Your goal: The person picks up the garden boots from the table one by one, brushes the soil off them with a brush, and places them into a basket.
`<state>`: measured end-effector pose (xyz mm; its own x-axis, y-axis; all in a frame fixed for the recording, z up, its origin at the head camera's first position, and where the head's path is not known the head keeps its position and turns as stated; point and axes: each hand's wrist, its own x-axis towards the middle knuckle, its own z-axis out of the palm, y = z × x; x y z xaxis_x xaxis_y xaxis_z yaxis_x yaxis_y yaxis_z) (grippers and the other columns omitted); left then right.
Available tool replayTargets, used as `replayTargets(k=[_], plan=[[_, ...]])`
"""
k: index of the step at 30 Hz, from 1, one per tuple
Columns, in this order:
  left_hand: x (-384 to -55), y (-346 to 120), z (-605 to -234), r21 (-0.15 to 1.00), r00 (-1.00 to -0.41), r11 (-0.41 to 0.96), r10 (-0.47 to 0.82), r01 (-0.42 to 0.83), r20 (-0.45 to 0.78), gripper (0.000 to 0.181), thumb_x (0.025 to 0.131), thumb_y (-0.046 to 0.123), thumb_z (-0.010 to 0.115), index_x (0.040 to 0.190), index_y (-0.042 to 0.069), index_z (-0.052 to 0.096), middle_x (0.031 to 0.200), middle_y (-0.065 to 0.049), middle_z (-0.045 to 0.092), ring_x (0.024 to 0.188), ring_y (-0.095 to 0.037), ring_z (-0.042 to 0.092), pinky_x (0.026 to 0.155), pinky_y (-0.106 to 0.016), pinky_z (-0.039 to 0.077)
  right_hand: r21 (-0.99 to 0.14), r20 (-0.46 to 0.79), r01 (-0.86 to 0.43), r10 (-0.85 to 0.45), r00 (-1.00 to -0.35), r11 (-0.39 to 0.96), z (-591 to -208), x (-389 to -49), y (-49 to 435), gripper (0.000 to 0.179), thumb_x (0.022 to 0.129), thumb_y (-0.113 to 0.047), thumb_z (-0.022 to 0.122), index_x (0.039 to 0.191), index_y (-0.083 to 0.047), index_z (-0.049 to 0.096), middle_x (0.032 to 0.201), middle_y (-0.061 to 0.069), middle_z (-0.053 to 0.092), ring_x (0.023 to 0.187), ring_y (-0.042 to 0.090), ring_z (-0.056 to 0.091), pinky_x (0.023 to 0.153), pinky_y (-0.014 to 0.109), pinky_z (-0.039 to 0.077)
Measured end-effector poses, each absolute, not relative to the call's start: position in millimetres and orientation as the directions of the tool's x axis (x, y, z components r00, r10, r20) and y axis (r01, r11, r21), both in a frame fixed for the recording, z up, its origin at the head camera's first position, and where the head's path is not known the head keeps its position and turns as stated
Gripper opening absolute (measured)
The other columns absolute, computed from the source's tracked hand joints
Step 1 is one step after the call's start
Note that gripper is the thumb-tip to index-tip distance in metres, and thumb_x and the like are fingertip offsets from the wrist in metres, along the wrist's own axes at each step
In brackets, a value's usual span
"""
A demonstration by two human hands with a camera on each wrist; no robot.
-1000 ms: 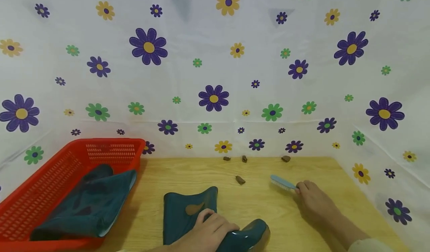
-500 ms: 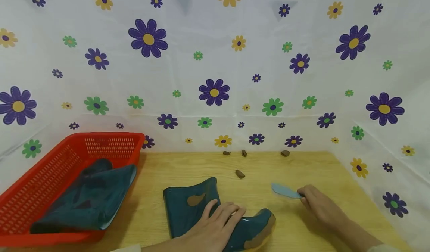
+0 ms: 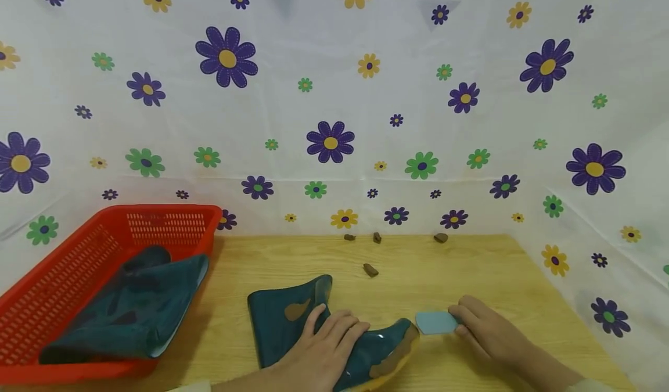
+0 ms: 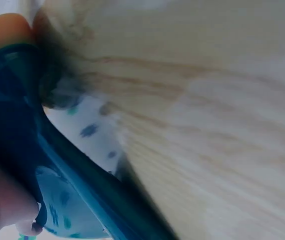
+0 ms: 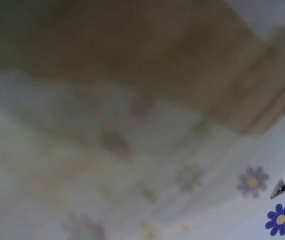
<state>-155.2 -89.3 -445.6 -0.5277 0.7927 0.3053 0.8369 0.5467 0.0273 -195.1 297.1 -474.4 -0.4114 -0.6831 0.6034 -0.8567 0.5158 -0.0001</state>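
Observation:
A dark teal rubber boot (image 3: 287, 319) lies on its side on the wooden table, with brown patches on its shaft and along its toe and yellow sole. My left hand (image 3: 321, 348) grips it across the ankle. In the left wrist view the glossy boot (image 4: 12, 115) fills the left side, with part of a finger at lower left. My right hand (image 3: 488, 328) holds a light blue brush (image 3: 436, 323) by its handle, back upward, its head close to the boot's toe; whether they touch I cannot tell. The right wrist view is blurred, without the brush recognisable.
A red plastic basket (image 3: 211, 223) stands at left, with another dark teal boot (image 3: 130, 310) lying in it. Several small brown lumps, one of them a nearer lump (image 3: 370, 270), lie toward the table's back. A white flowered cloth (image 3: 292, 107) encloses the back and sides.
The right hand has brought the brush down and nearer to the boot's toe, turning its back upward. The left hand's fingers have spread over the boot, whose toe has tilted slightly.

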Motion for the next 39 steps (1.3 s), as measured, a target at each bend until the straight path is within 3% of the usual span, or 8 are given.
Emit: replayTargets(k=[4, 10, 18, 25, 32, 37, 39], plan=[[-156.4, -92.0, -443.1, 0.033, -0.545, 0.560, 0.789, 0.828, 0.284, 0.094, 0.089, 0.081, 0.038, 0.154, 0.015, 0.026, 0.149, -0.003, 0.039, 0.140, -0.021, 0.035, 0.109, -0.065, 0.025, 0.003, 0.627, -0.879, -0.686, -0.370, 0.476, -473.6, -206.3, 290.6, 0.035, 0.110, -0.030, 0.033, 0.111, -0.009, 0.061, 0.091, -0.008, 0.043, 0.082, 0.000, 0.035, 0.070, 0.012, 0.031], [-157.6, -93.6, -444.5, -0.021, -0.531, 0.566, 0.784, 0.824, 0.321, 0.088, 0.090, 0.077, 0.044, 0.150, 0.014, 0.033, 0.144, -0.002, 0.044, 0.137, -0.020, 0.038, 0.109, -0.062, 0.027, 0.017, 0.667, -0.915, -0.686, -0.291, 0.403, -472.8, -216.3, 282.0, 0.039, 0.110, -0.029, 0.031, 0.109, -0.006, 0.063, 0.092, -0.006, 0.044, 0.083, 0.002, 0.037, 0.072, 0.015, 0.032], [-158.6, -95.9, -443.4, 0.024, -0.554, 0.573, 0.779, 0.819, 0.294, 0.090, 0.089, 0.080, 0.040, 0.149, 0.013, 0.034, 0.146, -0.002, 0.042, 0.137, -0.020, 0.037, 0.111, -0.064, 0.024, -0.014, 0.659, -0.920, -0.688, -0.303, 0.392, -469.9, -212.7, 270.2, 0.034, 0.110, -0.024, 0.032, 0.113, -0.005, 0.061, 0.094, -0.005, 0.045, 0.084, 0.002, 0.039, 0.073, 0.014, 0.034], [-157.9, -92.9, -449.7, -0.023, -0.526, 0.566, 0.780, 0.824, 0.341, 0.083, 0.091, 0.075, 0.046, 0.147, 0.015, 0.036, 0.140, 0.000, 0.046, 0.135, -0.019, 0.040, 0.108, -0.063, 0.028, -0.047, 0.662, -0.874, -0.640, -0.390, 0.484, -469.2, -213.1, 285.1, 0.035, 0.110, -0.026, 0.032, 0.110, -0.007, 0.061, 0.092, -0.008, 0.045, 0.082, -0.001, 0.037, 0.072, 0.013, 0.035], [-158.1, -92.5, -450.5, -0.002, -0.537, 0.572, 0.772, 0.821, 0.341, 0.083, 0.090, 0.075, 0.046, 0.148, 0.016, 0.036, 0.141, 0.001, 0.045, 0.135, -0.019, 0.040, 0.109, -0.064, 0.027, 0.029, 0.677, -0.927, -0.690, -0.257, 0.374, -470.7, -215.0, 271.4, 0.037, 0.110, -0.026, 0.032, 0.109, -0.006, 0.064, 0.091, -0.005, 0.045, 0.083, 0.004, 0.038, 0.073, 0.016, 0.034], [-156.8, -92.3, -451.3, -0.023, -0.517, 0.563, 0.773, 0.826, 0.366, 0.080, 0.091, 0.073, 0.048, 0.146, 0.016, 0.037, 0.138, 0.001, 0.046, 0.133, -0.019, 0.042, 0.107, -0.063, 0.027, 0.017, 0.688, -0.940, -0.686, -0.237, 0.342, -470.0, -210.7, 260.5, 0.037, 0.110, -0.026, 0.032, 0.110, -0.006, 0.063, 0.092, -0.004, 0.045, 0.084, 0.004, 0.039, 0.074, 0.015, 0.034], [-156.5, -91.8, -451.7, -0.027, -0.513, 0.562, 0.774, 0.827, 0.371, 0.080, 0.092, 0.073, 0.047, 0.146, 0.016, 0.037, 0.138, 0.001, 0.047, 0.133, -0.019, 0.042, 0.107, -0.063, 0.027, -0.007, 0.693, -0.934, -0.672, -0.262, 0.357, -469.3, -209.4, 261.0, 0.036, 0.110, -0.025, 0.032, 0.111, -0.005, 0.062, 0.092, -0.005, 0.045, 0.083, 0.002, 0.038, 0.073, 0.013, 0.034]])
